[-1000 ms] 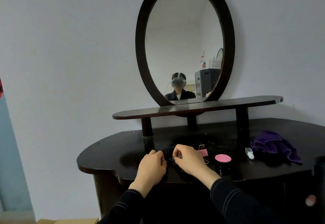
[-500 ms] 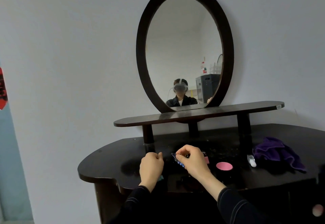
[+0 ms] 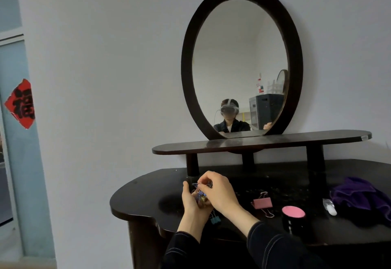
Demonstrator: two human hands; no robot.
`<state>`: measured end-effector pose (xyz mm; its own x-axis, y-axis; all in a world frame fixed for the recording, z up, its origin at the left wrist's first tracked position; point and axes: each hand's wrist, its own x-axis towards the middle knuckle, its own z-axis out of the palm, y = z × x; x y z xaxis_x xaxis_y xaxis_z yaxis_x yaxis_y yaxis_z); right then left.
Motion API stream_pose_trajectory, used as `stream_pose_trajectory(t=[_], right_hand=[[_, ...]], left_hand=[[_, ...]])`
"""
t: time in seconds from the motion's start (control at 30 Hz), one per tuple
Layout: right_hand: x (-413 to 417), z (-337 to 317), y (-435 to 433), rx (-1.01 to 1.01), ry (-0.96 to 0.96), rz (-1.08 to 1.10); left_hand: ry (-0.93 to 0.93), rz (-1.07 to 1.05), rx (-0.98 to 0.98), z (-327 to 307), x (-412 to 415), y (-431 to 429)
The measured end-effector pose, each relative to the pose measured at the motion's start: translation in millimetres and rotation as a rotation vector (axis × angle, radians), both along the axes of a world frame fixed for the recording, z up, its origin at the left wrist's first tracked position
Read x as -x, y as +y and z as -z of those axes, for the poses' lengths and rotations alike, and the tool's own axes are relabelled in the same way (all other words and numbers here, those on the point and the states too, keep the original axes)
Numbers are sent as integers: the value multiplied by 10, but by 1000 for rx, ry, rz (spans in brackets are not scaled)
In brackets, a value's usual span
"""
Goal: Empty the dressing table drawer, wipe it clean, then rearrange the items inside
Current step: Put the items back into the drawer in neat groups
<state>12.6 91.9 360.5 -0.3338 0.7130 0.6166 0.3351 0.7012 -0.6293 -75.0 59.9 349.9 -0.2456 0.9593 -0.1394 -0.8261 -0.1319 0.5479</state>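
Observation:
Over the left part of the dark dressing table (image 3: pixel 148 196), my left hand (image 3: pixel 191 203) is cupped around a bunch of small coloured binder clips (image 3: pixel 200 195). My right hand (image 3: pixel 218 192) pinches one blue clip (image 3: pixel 198 185) at the top of that bunch. A teal clip (image 3: pixel 215 219) lies on the tabletop just below my hands. To the right lie a larger pink binder clip (image 3: pixel 262 203) and a black jar with a pink lid (image 3: pixel 293 213). The drawer is not in view.
A crumpled purple cloth (image 3: pixel 364 199) and a small white tube (image 3: pixel 330 206) lie at the right. A raised shelf (image 3: pixel 260 142) on posts and an oval mirror (image 3: pixel 241 61) stand behind. A wall and door frame with a red paper sign (image 3: pixel 20 103) are left.
Both hands have lifted off the tabletop and come together; the left hand now cups a bunch of clips, and the right has brought a blue clip to it. The camera view shifted left.

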Motion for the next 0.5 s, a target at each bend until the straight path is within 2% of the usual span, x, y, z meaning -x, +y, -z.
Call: stream_pose_trajectory(t=[0.23,0.33,0.43,0.5], right_hand=[[54,-93,89,77,-252,-77],[-51,-202,86,164,-128,-206],[-209,-158,29,91,65,-8],[-332,-13,-28,94,-25,169]], left_hand=[[-92,141,-75,-13,22,-17],[-158,173,-102,0,52,-27],[-257,180,-119,4,96,-65],[-266,154,-135,2,117,-95]])
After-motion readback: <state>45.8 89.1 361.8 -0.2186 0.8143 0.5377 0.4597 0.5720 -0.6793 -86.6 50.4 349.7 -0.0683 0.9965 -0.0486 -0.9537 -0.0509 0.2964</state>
